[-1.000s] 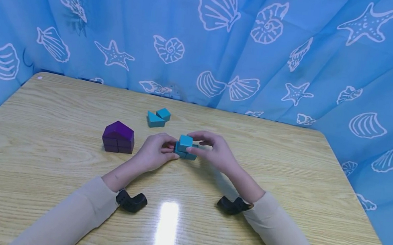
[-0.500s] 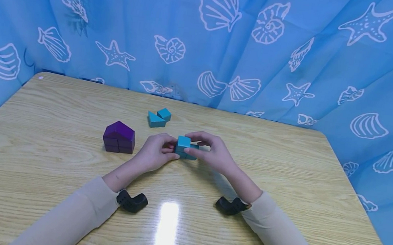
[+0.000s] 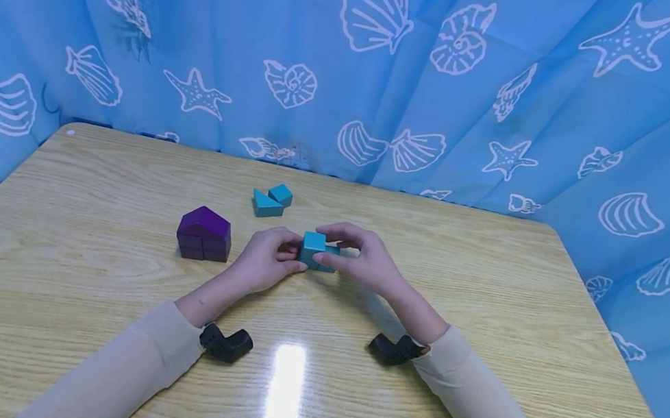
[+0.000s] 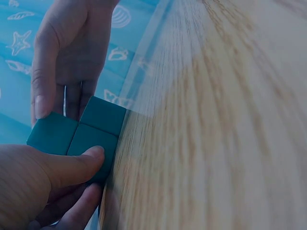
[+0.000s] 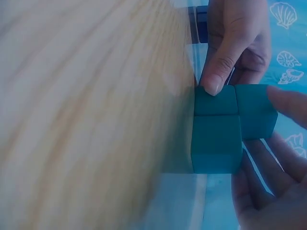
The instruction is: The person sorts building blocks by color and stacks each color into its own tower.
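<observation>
Two teal cube blocks sit side by side on the table, the right one (image 5: 217, 143) and the left one (image 4: 86, 139). A third teal cube (image 3: 315, 241) lies on top of the left one, its sides nearly flush with it. My right hand (image 3: 363, 260) pinches this top cube between thumb and fingers. With thumb in front and fingers behind, my left hand (image 3: 267, 260) grips the lower left cube. The far sides of the cubes are hidden in the head view.
Behind the hands lie a teal triangular block (image 3: 267, 205) and another teal block (image 3: 281, 194). A purple block house (image 3: 204, 234) with a peaked top stands left of my left hand. A blue shell-patterned curtain (image 3: 327, 63) hangs past the far edge of the wooden table (image 3: 128, 172).
My right hand has shifted the top cube slightly left and down, from straddling the seam to lining up over the lower left cube. The left hand stays in place.
</observation>
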Motion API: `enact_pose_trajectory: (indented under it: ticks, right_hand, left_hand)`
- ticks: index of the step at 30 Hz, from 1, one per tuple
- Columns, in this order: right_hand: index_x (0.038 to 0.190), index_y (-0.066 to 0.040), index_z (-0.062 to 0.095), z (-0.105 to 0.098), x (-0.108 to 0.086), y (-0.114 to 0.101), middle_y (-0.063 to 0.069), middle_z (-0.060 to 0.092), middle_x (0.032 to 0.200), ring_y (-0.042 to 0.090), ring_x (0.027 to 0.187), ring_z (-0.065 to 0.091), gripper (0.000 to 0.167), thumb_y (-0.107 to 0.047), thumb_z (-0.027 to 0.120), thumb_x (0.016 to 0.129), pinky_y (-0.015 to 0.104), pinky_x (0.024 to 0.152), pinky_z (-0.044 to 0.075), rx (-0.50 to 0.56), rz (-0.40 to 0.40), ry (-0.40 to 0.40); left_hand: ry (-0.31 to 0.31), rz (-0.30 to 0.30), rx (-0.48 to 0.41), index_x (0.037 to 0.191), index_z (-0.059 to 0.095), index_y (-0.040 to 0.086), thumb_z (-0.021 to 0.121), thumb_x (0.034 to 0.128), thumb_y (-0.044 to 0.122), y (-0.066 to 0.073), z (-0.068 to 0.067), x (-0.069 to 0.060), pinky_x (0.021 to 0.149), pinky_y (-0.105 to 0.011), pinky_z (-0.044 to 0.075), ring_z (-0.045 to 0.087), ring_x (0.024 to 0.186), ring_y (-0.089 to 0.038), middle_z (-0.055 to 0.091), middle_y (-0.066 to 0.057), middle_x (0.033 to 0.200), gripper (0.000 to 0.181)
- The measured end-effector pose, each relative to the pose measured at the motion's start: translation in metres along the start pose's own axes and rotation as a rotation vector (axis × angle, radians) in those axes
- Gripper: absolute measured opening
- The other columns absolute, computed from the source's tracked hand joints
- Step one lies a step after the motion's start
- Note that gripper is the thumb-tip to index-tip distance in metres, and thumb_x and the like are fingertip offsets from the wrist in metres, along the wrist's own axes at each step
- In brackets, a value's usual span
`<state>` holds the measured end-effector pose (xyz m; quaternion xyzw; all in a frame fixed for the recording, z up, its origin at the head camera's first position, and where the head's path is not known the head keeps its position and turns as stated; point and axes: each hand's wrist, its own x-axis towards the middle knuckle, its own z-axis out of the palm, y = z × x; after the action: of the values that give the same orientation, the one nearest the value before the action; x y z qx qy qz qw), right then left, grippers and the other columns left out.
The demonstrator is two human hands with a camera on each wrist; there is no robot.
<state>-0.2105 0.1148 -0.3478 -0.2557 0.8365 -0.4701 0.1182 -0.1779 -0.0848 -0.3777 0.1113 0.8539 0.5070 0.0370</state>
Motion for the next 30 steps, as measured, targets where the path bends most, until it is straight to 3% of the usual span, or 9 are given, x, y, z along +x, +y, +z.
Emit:
enact_pose_trajectory:
  ticks: [9,15,20,30]
  right_hand:
    - [0.127,-0.002,0.059,-0.007,0.006,0.001,0.008,0.063,0.126,0.023,0.118,0.057,0.043,-0.016,0.070,0.088,0.041,0.102,0.047,0.044,-0.023,-0.037]
    - [0.126,-0.008,0.061,-0.010,0.013,0.005,0.007,0.063,0.125,0.020,0.117,0.058,0.039,-0.018,0.069,0.089,0.038,0.101,0.048,0.141,0.059,-0.041]
    - [0.124,-0.012,0.063,-0.012,0.027,0.008,0.006,0.064,0.124,0.020,0.115,0.060,0.037,-0.022,0.069,0.090,0.037,0.099,0.050,0.187,0.127,-0.001]
    - [0.126,-0.010,0.062,-0.014,0.063,0.020,0.007,0.063,0.126,0.020,0.116,0.060,0.040,-0.026,0.069,0.089,0.038,0.103,0.047,0.145,0.165,0.006]
  left_hand:
    - [-0.009,-0.010,-0.007,0.121,0.061,-0.006,0.071,0.0852,0.002,0.000,-0.001,0.001,0.090,-0.031,0.056,0.061,0.106,-0.028,0.061,-0.018,0.112,0.037]
    - [-0.003,0.002,-0.014,0.119,0.062,-0.006,0.071,0.0844,0.002,0.000,0.000,0.001,0.090,-0.030,0.056,0.063,0.105,-0.028,0.061,-0.018,0.111,0.037]
    - [0.005,0.005,-0.009,0.119,0.062,-0.006,0.072,0.0836,0.002,0.000,-0.001,0.001,0.090,-0.030,0.056,0.062,0.105,-0.028,0.062,-0.018,0.111,0.038]
    - [0.002,-0.004,-0.021,0.120,0.061,-0.007,0.072,0.0838,0.002,0.000,0.000,0.000,0.089,-0.030,0.056,0.061,0.105,-0.029,0.061,-0.018,0.112,0.039]
